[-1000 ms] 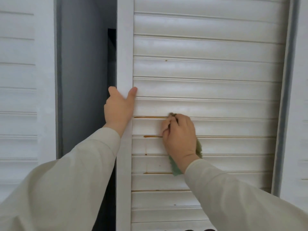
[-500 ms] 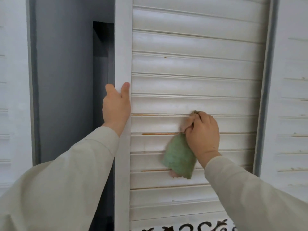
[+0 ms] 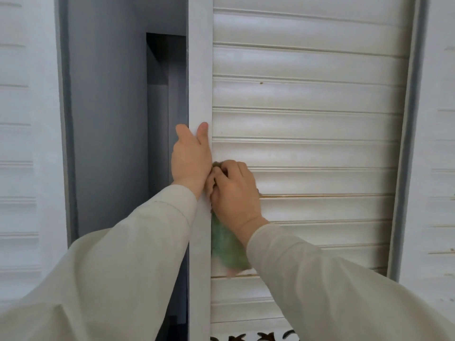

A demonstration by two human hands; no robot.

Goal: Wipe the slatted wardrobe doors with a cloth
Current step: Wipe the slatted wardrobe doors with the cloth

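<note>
A white slatted wardrobe door (image 3: 307, 119) stands ajar in front of me. My left hand (image 3: 190, 158) grips its left frame edge, thumb on the front and fingers wrapped behind. My right hand (image 3: 234, 190) holds a bunched green cloth (image 3: 227, 244) against a slat at the door's left end, right beside my left hand. The cloth's loose end hangs below my wrist. Brownish grime lines show along some slat edges to the right.
The grey wardrobe interior (image 3: 110, 119) opens to the left of the door. More white slatted doors (image 3: 19, 143) flank both sides. A dark ornamental pattern (image 3: 258, 337) shows at the bottom edge.
My right hand has slid the cloth leftward along the slat, from mid-door to the frame beside my left hand. The left hand keeps its grip on the door edge.
</note>
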